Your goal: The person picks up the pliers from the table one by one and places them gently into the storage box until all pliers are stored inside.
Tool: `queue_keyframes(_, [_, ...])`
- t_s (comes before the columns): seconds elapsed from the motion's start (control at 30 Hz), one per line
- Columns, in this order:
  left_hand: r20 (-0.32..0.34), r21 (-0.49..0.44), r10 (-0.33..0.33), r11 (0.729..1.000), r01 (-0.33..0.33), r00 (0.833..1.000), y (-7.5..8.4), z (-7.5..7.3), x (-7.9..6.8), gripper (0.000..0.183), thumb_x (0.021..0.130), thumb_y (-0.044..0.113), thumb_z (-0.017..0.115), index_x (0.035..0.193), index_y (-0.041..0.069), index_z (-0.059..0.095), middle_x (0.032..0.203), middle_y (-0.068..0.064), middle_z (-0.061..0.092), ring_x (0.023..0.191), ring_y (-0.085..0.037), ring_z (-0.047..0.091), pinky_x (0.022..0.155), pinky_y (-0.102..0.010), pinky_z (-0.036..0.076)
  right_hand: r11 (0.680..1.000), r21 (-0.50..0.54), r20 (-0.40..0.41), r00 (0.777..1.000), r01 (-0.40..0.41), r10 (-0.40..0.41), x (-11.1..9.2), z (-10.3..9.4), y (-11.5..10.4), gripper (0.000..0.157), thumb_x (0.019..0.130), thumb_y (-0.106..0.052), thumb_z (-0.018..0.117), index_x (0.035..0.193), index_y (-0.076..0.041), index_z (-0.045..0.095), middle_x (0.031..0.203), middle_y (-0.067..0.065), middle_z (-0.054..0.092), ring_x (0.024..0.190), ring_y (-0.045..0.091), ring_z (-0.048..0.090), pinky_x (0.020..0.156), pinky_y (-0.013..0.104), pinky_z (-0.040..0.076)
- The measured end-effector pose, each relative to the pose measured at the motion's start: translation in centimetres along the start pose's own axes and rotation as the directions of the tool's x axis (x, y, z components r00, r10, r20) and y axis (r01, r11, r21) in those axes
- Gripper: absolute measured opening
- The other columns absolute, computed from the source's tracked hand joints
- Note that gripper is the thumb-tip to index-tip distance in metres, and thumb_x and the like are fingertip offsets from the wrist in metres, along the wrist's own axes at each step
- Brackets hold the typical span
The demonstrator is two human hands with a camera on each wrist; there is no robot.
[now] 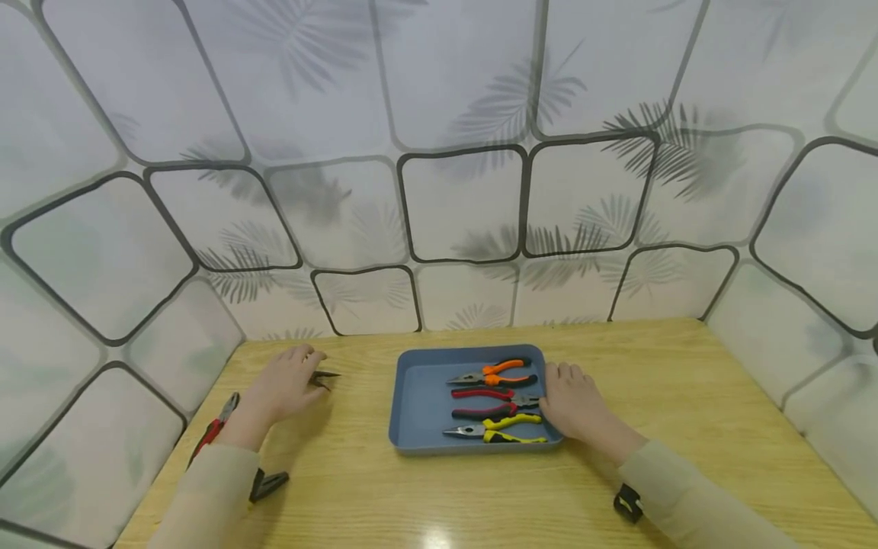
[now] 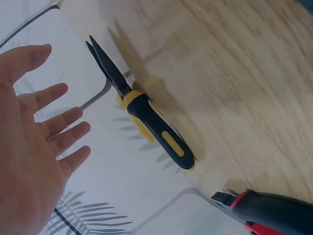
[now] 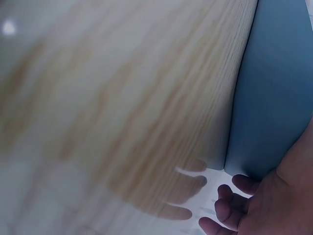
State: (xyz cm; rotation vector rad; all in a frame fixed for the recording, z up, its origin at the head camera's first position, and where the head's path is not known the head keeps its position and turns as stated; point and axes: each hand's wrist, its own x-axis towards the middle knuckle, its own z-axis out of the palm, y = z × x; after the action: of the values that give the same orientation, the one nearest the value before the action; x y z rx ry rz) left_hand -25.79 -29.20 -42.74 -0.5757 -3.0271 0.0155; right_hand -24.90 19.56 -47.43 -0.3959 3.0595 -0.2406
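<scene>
Tray (image 1: 421, 400) of pliers (image 1: 482, 393) on wooden table (image 1: 494, 499), leaf-patterned wall (image 1: 463, 206), left fingers (image 2: 71, 132) spread, grip of right fingers (image 1: 565, 374) unclear

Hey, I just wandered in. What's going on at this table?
A person is handling pliers at a pale wooden table. Their open left hand is near black-and-yellow long-nosed pliers, not gripping them. Their right hand is at the right end of a shallow blue-grey rectangular tray. Inside lie orange-and-black pliers, red-and-black pliers and yellow-and-black pliers. Another red-handled pair of pliers is outside the tray, by the left forearm.
</scene>
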Motion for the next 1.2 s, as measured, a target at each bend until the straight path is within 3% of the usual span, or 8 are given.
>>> queue_keyframes(0.57, [0.065,-0.023,-0.05,0.998,0.052,0.997,-1.6,0.8,-0.3,0.066,0.091,0.02,0.077,0.148,-0.002,0.052,0.144,-0.033,0.052,0.135,-0.054,0.051,0.113,-0.069,0.042,1.0,0.003,0.004,1.0,-0.004,0.004,-0.2,0.1,-0.1,0.054,0.103,-0.022,0.059,0.141,0.014,0.046,0.131,0.035,0.057,0.124,0.051,0.056,0.102,0.064,0.049])
queue_keyframes(1.0, [0.036,-0.03,-0.058,0.998,0.059,0.998,-3.1,1.8,0.1,0.074,0.082,0.018,0.081,0.147,-0.001,0.05,0.142,-0.036,0.05,0.134,-0.057,0.049,0.111,-0.071,0.042,1.0,0.008,-0.019,1.0,-0.006,0.006,-0.1,0.1,0.0,0.053,0.103,-0.022,0.06,0.14,0.013,0.047,0.132,0.035,0.058,0.124,0.05,0.057,0.102,0.064,0.05])
queue_keyframes(1.2, [0.06,-0.03,-0.069,0.997,0.071,0.996,-3.7,2.2,0.4,0.075,0.081,0.015,0.079,0.148,-0.001,0.05,0.141,-0.036,0.05,0.132,-0.057,0.049,0.11,-0.072,0.042,1.0,0.001,-0.009,1.0,-0.015,0.015,-0.1,0.1,-0.1,0.055,0.103,-0.023,0.059,0.142,0.014,0.045,0.135,0.037,0.057,0.127,0.051,0.055,0.104,0.064,0.049])
